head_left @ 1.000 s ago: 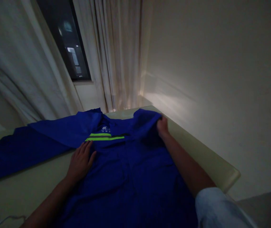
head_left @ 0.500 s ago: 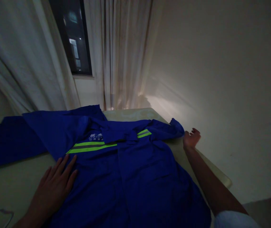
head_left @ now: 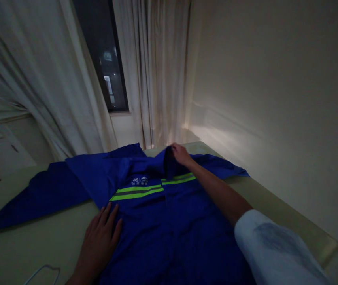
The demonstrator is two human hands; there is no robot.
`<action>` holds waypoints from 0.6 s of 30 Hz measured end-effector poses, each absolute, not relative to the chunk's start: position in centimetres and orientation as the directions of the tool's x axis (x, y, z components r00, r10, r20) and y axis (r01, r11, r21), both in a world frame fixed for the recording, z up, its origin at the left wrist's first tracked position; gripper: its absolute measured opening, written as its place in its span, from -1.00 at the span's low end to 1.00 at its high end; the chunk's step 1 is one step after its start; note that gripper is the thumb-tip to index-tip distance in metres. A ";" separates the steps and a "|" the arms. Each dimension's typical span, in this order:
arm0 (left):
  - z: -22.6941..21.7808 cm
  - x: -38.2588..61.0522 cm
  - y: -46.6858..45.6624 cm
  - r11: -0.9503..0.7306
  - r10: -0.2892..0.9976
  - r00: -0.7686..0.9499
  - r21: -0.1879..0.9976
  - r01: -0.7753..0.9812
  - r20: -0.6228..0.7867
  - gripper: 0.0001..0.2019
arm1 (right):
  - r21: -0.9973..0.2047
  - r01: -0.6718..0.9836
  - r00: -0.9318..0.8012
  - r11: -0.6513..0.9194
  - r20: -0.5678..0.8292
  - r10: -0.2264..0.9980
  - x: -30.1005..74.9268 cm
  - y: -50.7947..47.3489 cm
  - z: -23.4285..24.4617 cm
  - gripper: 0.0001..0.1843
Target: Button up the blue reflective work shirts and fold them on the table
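A blue work jacket (head_left: 145, 221) with yellow-green and grey reflective stripes lies spread over the table, its collar end away from me. White printing shows above the left stripe. My left hand (head_left: 102, 231) rests flat on the jacket's left side, fingers stretched out just below the stripe. At the far edge my right hand (head_left: 182, 154) pinches the collar and holds it raised. One sleeve (head_left: 38, 200) stretches out to the left; the other sleeve (head_left: 223, 164) points right, partly behind my right forearm.
Beneath the jacket is a pale table (head_left: 302, 223), its right edge beside the wall (head_left: 290, 99). A thin white cable (head_left: 46, 267) lies at the lower left. Curtains (head_left: 163, 71) and a dark window (head_left: 103, 59) stand behind, with a white cabinet (head_left: 5, 146) at far left.
My right hand has moved left from beyond the right sleeve to the collar, and has taken hold of it and lifted it. The left hand stays flat on the jacket. The view has shifted.
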State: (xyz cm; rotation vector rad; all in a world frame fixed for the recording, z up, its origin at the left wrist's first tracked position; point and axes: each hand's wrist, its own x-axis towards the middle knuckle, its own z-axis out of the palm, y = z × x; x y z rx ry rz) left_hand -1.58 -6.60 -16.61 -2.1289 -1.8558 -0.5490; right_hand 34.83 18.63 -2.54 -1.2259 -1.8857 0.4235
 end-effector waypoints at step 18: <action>-15.8 -1.2 -6.9 -0.171 0.912 0.124 0.087 0.981 0.391 -0.35 | -0.308 0.762 -0.537 0.569 0.189 0.822 32.1 7.6 -10.4 -0.44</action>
